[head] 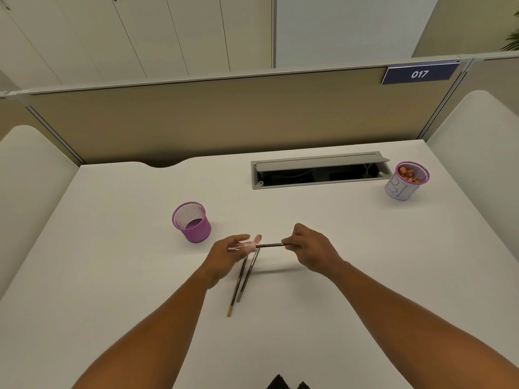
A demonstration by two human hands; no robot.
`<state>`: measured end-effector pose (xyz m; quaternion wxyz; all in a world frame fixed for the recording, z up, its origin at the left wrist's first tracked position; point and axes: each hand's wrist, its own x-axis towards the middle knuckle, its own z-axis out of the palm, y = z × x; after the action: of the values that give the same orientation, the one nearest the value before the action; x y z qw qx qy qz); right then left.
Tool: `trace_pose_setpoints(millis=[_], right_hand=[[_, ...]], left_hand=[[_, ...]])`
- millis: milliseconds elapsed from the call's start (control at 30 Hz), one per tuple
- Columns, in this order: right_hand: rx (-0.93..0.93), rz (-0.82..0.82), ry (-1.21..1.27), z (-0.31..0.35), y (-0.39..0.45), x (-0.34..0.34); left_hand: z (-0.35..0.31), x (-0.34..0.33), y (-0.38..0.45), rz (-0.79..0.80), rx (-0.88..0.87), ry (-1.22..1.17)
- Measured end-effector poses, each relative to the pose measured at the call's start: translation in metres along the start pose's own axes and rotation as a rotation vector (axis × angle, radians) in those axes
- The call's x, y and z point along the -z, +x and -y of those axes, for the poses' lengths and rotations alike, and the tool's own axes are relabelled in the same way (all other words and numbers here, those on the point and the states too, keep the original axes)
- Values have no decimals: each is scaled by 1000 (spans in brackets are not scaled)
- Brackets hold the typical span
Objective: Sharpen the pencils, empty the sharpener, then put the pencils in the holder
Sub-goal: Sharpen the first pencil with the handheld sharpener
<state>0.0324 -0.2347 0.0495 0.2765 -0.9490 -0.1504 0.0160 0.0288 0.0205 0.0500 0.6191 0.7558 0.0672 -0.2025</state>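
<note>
My left hand (pixel 229 252) pinches a small pink sharpener (pixel 252 246) above the white desk. My right hand (pixel 310 247) grips the end of a dark pencil (pixel 271 245) held level, its tip in the sharpener. Two more dark pencils (pixel 241 282) lie side by side on the desk below my left hand, with gold ends toward me. A purple mesh holder (pixel 191 222) stands upright to the left of my hands, with nothing in it.
A second purple-rimmed cup (pixel 404 182) wrapped in white paper holds shavings at the far right. An open grey cable tray (pixel 320 170) sits in the desk (pixel 112 248) behind my hands. Beige partition walls close the desk at the back and sides.
</note>
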Motion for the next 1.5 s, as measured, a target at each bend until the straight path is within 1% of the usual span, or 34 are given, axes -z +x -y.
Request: trace_pose_setpoints(millis=[100, 167, 267, 333, 367, 433, 567, 633, 667, 733, 800, 867, 1000, 1067, 1100, 1167, 1233, 1267, 1367, 1400, 1433, 1500], right_hand=[[-8, -32, 97, 6, -3, 4], [20, -78, 99, 13, -5, 5], [65, -180, 19, 25, -10, 6], [55, -201, -33, 33, -11, 8], [33, -177, -55, 37, -11, 10], [-48, -71, -60, 44, -10, 13], [-263, 130, 195, 51, -1, 26], [-287, 167, 270, 55, -1, 31], [-289, 154, 290, 57, -2, 31], [-273, 63, 327, 60, -7, 32], [-211, -38, 299, 61, -15, 32], [-125, -128, 177, 60, -22, 33], [-25, -400, 22, 60, -36, 31], [36, -486, -85, 63, -41, 33], [54, -502, -128, 65, -43, 35], [31, -464, -184, 69, -45, 41], [-67, -361, -198, 75, -44, 48], [-134, -281, -153, 78, -43, 52], [-384, 9, 188, 89, -31, 71], [-401, 48, 234, 92, -29, 77], [-381, 51, 229, 93, -28, 82], [-287, -2, 196, 93, -32, 86]], left_hand=[[-3, 3, -2, -45, 46, -308], [-4, 2, -3, -42, 56, -481], [-9, -1, -4, -16, 58, -603], [-12, -2, -7, -15, 34, -642], [-12, -1, -8, -14, 20, -662], [-15, 0, -14, 3, -8, -707], [-26, -2, -15, 48, -57, -792], [-30, -5, -19, 46, -67, -831], [-32, -7, -21, 41, -76, -848], [-37, -10, -24, 15, -93, -872], [-43, -13, -27, -4, -106, -874], [-49, -14, -30, -6, -120, -881], [-54, -17, -35, 18, -146, -904], [-58, -20, -39, 43, -153, -912], [-61, -21, -40, 54, -156, -908], [-66, -22, -43, 70, -167, -872], [-72, -21, -45, 96, -188, -825], [-75, -21, -46, 112, -198, -811], [-81, -21, -48, 109, -202, -816], [-81, -22, -48, 90, -200, -836], [-81, -23, -47, 67, -199, -854], [-85, -25, -46, 20, -201, -860]])
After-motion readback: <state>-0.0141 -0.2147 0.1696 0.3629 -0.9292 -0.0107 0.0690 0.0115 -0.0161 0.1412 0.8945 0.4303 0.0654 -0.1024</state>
